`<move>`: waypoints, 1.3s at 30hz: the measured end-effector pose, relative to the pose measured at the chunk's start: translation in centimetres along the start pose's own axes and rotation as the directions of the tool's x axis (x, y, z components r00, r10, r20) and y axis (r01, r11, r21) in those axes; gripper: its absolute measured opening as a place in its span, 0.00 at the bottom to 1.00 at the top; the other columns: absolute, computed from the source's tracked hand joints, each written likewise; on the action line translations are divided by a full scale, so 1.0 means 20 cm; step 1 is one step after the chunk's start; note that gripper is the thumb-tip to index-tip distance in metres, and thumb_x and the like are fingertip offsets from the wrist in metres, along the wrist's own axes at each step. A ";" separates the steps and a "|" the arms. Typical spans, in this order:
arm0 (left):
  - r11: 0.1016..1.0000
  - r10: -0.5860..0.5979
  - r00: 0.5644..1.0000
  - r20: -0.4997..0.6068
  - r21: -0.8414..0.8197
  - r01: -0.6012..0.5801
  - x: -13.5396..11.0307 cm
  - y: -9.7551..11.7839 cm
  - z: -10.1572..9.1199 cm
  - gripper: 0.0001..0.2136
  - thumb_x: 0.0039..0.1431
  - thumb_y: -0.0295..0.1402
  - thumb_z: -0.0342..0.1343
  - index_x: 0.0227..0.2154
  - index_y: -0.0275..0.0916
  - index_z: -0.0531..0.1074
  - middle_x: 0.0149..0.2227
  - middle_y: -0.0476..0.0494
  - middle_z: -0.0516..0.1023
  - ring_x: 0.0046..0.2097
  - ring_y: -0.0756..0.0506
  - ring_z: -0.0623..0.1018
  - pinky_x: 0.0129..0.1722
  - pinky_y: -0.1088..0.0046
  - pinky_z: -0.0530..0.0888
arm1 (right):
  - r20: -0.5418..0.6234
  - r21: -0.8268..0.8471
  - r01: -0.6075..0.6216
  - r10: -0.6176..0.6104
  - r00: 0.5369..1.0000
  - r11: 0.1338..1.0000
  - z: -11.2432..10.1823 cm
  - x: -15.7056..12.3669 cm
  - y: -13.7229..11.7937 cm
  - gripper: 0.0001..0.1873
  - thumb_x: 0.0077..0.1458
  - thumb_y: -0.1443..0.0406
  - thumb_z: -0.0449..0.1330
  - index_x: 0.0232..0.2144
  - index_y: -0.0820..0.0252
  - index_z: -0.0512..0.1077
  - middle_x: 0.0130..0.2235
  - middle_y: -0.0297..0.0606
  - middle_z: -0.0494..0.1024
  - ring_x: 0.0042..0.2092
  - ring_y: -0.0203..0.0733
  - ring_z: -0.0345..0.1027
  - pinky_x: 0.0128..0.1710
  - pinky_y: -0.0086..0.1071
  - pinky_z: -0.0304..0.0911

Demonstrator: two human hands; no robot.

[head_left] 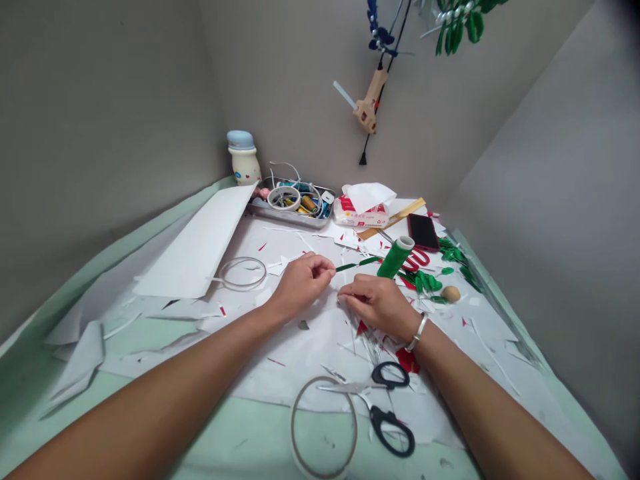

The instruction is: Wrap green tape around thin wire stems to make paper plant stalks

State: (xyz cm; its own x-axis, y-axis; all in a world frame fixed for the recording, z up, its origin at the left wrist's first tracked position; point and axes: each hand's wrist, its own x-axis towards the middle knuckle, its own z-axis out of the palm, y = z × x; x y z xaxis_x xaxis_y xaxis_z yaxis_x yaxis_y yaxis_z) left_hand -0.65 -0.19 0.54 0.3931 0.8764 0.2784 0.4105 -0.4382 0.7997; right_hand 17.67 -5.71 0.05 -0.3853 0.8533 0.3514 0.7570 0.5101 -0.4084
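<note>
My left hand is pinched shut on the end of a thin green-wrapped stem, which runs right towards a spool of green thread. My right hand curls close below the stem, fingertips together and partly hidden, so I cannot tell whether they hold anything. A metal bangle circles my right wrist. Green leaves and red paper pieces lie just right of that hand. Black-handled scissors lie nearer me.
Paper scraps cover the white sheet on the green table covering. A tape ring lies near me, a clear ring left. Behind stand a metal tray, bottle, phone and ruler. A glue gun hangs above.
</note>
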 end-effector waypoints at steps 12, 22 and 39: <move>0.939 0.203 0.966 0.163 0.248 -0.239 -0.03 0.01 0.02 0.07 0.53 0.28 0.51 0.29 0.38 0.74 0.29 0.47 0.70 0.30 0.50 0.70 0.32 0.75 0.65 | -0.255 -0.022 0.015 -0.020 0.967 1.000 -0.09 0.01 0.03 0.12 0.58 0.60 0.56 0.35 0.55 0.79 0.26 0.36 0.70 0.30 0.38 0.64 0.31 0.31 0.58; 0.973 0.229 0.924 0.305 -0.060 -0.221 -0.03 0.06 -0.01 0.08 0.55 0.32 0.51 0.31 0.38 0.75 0.30 0.47 0.71 0.32 0.50 0.70 0.34 0.75 0.66 | -0.131 0.320 -0.158 0.209 0.969 0.934 -0.10 0.03 0.14 0.11 0.55 0.58 0.59 0.32 0.56 0.78 0.32 0.36 0.77 0.34 0.39 0.68 0.36 0.32 0.63; 0.987 0.018 1.000 0.018 0.162 -0.021 0.00 0.00 0.01 0.06 0.51 0.30 0.52 0.27 0.37 0.74 0.29 0.47 0.73 0.30 0.49 0.70 0.30 0.74 0.66 | -0.095 -0.040 0.080 -0.084 0.992 0.996 -0.05 0.01 0.00 0.10 0.58 0.62 0.56 0.34 0.55 0.78 0.25 0.35 0.70 0.30 0.37 0.63 0.31 0.30 0.57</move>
State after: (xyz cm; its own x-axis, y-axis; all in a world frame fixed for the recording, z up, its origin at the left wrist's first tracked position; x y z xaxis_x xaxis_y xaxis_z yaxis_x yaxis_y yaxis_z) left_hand -0.55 -0.27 0.45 0.4153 0.8646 0.2829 0.5302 -0.4827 0.6971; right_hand 18.26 -5.68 0.98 -0.3953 0.7933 0.4630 0.7445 0.5720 -0.3444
